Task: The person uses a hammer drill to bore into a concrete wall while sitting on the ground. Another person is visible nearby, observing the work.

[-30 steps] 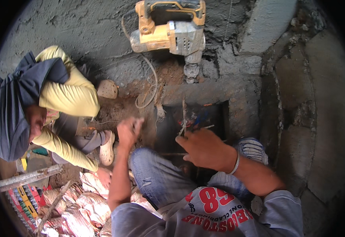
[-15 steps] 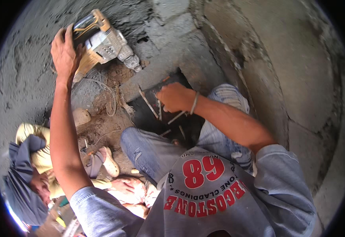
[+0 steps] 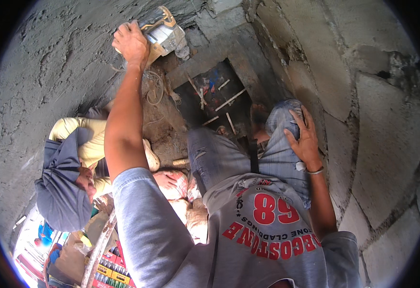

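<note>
My left hand [image 3: 132, 44] is stretched up and away, its fingers closed on the handle of a yellow-and-grey rotary hammer [image 3: 164, 36]. The tool is dusty and leans at the foot of the rough wall, its chuck pointing right. My right hand [image 3: 307, 144] lies on my right knee in torn jeans, fingers spread and holding nothing. Between my legs and the tool is a dark square opening [image 3: 186, 103] with several thin rods [image 3: 230, 100] across it. Blue and red bits show inside the opening, too small to name.
A rough grey wall [image 3: 51, 72] rises on the left, a stone-block wall [image 3: 383, 149] on the right. A co-worker in a dark top [image 3: 63, 177] crouches at my left, one hand on a wrapped bundle [image 3: 176, 188]. A loose cord [image 3: 157, 93] lies near the tool. Crates of bottles [image 3: 111, 271] stand lower left.
My right hand has left the opening and come to rest on my right knee. My left hand stays on the rotary hammer. The view has shifted, so the scene sits differently.
</note>
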